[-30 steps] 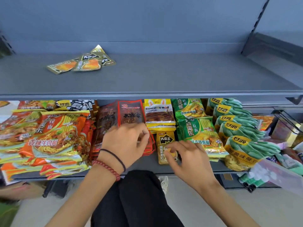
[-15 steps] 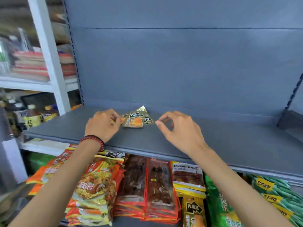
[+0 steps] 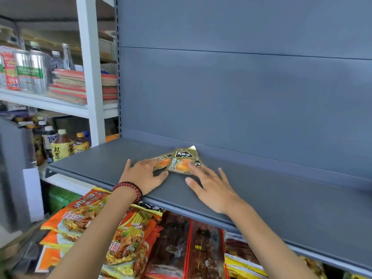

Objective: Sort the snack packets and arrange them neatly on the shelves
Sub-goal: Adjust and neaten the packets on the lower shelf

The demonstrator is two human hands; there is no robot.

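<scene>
Head view, upper shelf: your grey shelf [image 3: 261, 198] runs across the centre of the frame, its back panel filling the upper right.
Gold snack packets: a small overlapping cluster [image 3: 181, 162] lies flat at mid-frame, near the back of that shelf; the top one faces you, the others fan out beneath it to left and right.
Left hand: your left hand [image 3: 143, 176] lies palm down on the shelf, fingers spread and flat, fingertips touching the left packet of the cluster; nothing is gripped. A red bead bracelet [image 3: 130, 190] sits at the wrist.
Right hand: your right hand [image 3: 211, 188] is also flat and splayed, fingers extended, index and middle fingertips resting on the lower right edge of the cluster; it presses rather than holds.
Lower shelf: at the bottom of the frame, orange noodle packets [image 3: 90, 222] sit left, dark red packets [image 3: 191, 248] centre, yellow-edged packets [image 3: 241, 258] to their right.
Background: at the left of the frame, a white rack [image 3: 90, 77] carries bottles [image 3: 60, 146] and stacked books [image 3: 68, 85].
</scene>
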